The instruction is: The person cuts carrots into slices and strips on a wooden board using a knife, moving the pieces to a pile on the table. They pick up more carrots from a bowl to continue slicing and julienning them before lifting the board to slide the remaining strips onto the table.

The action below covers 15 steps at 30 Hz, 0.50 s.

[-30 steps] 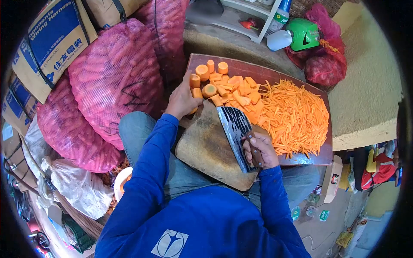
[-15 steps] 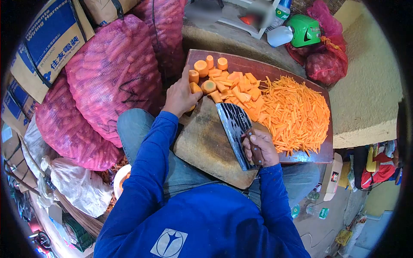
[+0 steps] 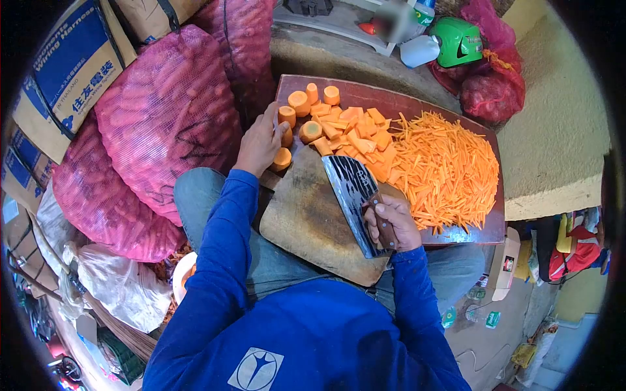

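R grip (image 3: 394, 225) wrapped round 1 wood-handled cleaver (image 3: 345, 189), over 1 scuffed wood board (image 3: 303, 215). L grip (image 3: 259, 143) at 7 stubby, cylindrical carrot chunks (image 3: 299, 103), can't tell if holding any. Flat slices (image 3: 360, 135) & 1 heap thin shreds (image 3: 450, 176) also on red counter (image 3: 368, 96).

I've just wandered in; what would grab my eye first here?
Probably the bright heap of thin orange carrot shreds on the right part of the dark red board. Next, the broad steel cleaver with a brown handle, held in the right hand over the worn tan wooden chopping board. Then the bulging pink mesh sacks at upper left.
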Available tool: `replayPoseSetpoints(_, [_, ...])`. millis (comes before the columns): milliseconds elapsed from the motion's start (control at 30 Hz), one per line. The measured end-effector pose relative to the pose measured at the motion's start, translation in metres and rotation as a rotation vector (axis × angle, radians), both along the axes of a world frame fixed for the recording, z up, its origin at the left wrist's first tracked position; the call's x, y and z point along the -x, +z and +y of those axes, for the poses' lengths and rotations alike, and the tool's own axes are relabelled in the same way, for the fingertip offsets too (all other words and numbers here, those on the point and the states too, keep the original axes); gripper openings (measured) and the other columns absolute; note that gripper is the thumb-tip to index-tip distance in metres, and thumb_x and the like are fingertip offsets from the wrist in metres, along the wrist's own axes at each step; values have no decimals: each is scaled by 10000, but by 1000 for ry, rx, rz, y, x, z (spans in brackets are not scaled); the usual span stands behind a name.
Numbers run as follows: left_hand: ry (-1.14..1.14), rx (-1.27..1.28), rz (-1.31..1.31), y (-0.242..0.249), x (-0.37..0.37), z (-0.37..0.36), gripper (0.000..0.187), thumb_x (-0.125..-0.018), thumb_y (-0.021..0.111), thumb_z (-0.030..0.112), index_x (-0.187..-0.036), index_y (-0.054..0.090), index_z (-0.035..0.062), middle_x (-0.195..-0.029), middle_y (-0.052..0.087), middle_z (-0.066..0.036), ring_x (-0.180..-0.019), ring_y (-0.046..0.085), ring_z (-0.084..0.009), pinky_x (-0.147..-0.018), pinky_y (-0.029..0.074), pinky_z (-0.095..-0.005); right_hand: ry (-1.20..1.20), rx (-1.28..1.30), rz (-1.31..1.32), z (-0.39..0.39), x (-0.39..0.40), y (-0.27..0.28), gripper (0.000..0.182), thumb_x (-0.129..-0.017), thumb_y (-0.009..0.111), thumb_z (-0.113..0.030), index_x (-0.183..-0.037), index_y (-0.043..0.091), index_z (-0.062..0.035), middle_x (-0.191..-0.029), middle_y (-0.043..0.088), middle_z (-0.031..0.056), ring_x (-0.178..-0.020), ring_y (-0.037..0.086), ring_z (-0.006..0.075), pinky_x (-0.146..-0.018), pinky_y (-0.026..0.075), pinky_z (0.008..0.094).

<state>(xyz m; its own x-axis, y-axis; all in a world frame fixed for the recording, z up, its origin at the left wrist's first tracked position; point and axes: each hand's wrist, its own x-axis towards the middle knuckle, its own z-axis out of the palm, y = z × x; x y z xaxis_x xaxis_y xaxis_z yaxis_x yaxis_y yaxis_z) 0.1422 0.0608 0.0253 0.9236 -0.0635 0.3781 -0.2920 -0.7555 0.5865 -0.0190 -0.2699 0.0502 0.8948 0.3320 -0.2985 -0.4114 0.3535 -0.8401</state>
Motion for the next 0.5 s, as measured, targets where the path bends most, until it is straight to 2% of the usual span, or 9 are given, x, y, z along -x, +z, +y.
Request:
replayPoseSetpoints(133, [18, -5, -150, 11, 5, -6, 479, -997, 695, 285, -1406, 577, 64, -1038, 644, -200, -977, 674, -397, -849, 551, -484, -5, -23, 6, 2, 2, 2, 356, -997, 694, -245, -1177, 649, 58, -756, 631, 58, -532, 594, 129, -472, 469, 260])
replayPoseSetpoints(200, [-20, 100, -213, 21, 11, -12, 421, -946, 768, 230, -1301, 654, 35, -1017, 644, -181, -946, 675, -372, -824, 549, -453, 32, 6, -24, 1, 2, 6, 360, -979, 709, -235, -1187, 645, 52, -763, 630, 44, -533, 587, 114, -473, 457, 250])
replayPoseSetpoints(233, [-70, 152, -267, 22, 15, -18, 317, -897, 799, 106, -1191, 722, 15, -996, 671, -150, -888, 689, -298, -775, 562, -375, 76, 36, -47, 0, 3, 8, 368, -961, 723, -225, -1197, 642, 46, -771, 629, 29, -535, 580, 98, -474, 445, 239])
replayPoseSetpoints(267, [-79, 150, -270, 23, 21, -25, 317, -897, 799, 106, -1191, 722, 15, -996, 671, -150, -888, 689, -298, -775, 562, -375, 68, 33, -51, 0, 5, 11, 368, -961, 723, -225, -1197, 642, 46, -771, 629, 29, -535, 580, 98, -474, 445, 239])
replayPoseSetpoints(333, [-279, 169, -260, 22, 34, -38, 299, -890, 791, 87, -1171, 723, 12, -992, 665, -153, -882, 675, -308, -791, 559, -391, 144, 112, 11, 0, 8, 20, 386, -927, 751, -216, -1207, 639, 25, -793, 631, 0, -544, 567, 71, -482, 426, 218])
replayPoseSetpoints(400, [-319, 123, -330, 21, 42, -48, 300, -872, 798, 65, -1158, 725, 8, -1013, 666, -159, -913, 675, -321, -821, 558, -399, 142, 143, 14, -3, 12, 29, 386, -922, 757, -214, -1216, 649, 12, -794, 640, -16, -547, 553, 53, -481, 420, 212])
replayPoseSetpoints(467, [-420, 83, -315, 21, 45, -55, 303, -862, 799, 49, -1151, 727, -1, -1039, 667, -163, -957, 678, -336, -856, 556, -398, 264, 228, -8, -16, 15, 33, 391, -919, 755, -206, -1232, 659, 8, -774, 633, -27, -541, 538, 39, -469, 402, 205])
replayPoseSetpoints(500, [-442, 127, -318, 20, 44, -59, 295, -863, 800, 48, -1144, 729, -6, -1056, 671, -158, -951, 682, -310, -823, 562, -379, 253, 222, -58, -18, 17, 31, 400, -916, 762, -205, -1238, 676, 16, -742, 623, -38, -523, 520, 31, -452, 377, 201])
